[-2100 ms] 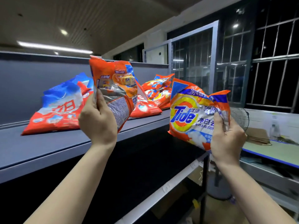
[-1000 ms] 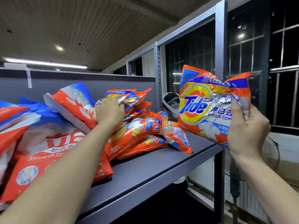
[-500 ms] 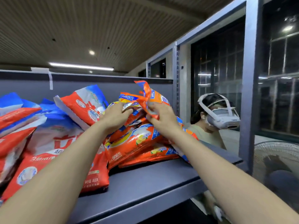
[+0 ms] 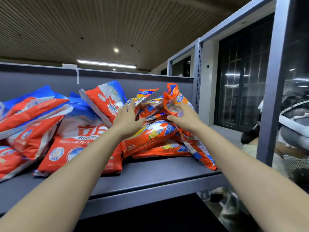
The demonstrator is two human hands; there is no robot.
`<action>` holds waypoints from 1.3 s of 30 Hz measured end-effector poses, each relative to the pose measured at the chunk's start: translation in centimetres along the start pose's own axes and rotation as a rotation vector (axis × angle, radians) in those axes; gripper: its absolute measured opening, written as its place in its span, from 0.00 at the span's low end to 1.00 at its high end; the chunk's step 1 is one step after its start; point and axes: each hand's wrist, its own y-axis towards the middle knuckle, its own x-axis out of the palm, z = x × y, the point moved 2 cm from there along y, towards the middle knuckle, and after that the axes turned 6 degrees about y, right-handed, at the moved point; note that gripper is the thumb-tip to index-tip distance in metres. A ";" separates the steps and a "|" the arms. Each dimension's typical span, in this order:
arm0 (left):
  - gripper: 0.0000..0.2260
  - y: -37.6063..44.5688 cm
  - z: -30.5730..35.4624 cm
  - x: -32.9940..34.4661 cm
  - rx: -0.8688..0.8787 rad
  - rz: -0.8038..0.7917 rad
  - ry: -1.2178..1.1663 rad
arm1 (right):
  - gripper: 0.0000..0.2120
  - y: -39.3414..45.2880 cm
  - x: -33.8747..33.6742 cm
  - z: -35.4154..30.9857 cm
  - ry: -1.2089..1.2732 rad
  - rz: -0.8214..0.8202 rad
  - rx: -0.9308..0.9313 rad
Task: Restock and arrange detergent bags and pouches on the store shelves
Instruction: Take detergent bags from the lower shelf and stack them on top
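Left hand (image 4: 126, 118) lay flat, fingers (image 4: 132, 106) spread wide, on the orange pouch pile (image 4: 150, 133). Right hand (image 4: 184, 117) fingers gripped an orange pouch (image 4: 173, 99), just right of the left fingers.

Left hand (image 4: 127, 118) flat on orange pouch pile (image 4: 150, 134); right hand (image 4: 184, 118) gripping upright orange pouch (image 4: 173, 99) (grey shelf (image 4: 158, 174)).

"508" legible on orange pouch (image 4: 147, 139).

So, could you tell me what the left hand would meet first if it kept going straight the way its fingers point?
Most likely the crumpled orange detergent pouches heaped on the shelf. The left hand is spread open with its fingertips already at the heap's top, so contact looks near immediate. The grey back panel lies behind, though depth is hard to judge.
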 end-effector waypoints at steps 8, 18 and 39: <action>0.25 -3.9 1.5 -3.0 -0.054 -0.059 0.040 | 0.30 -2.3 -0.4 0.7 -0.073 -0.061 -0.029; 0.21 -7.4 1.3 -3.9 -0.093 -0.070 0.079 | 0.18 -2.8 -0.7 1.2 -0.174 -0.173 0.115; 0.14 -15.1 1.9 -7.1 -0.147 0.026 0.256 | 0.24 -10.2 -0.8 -2.4 -0.146 -0.112 -0.068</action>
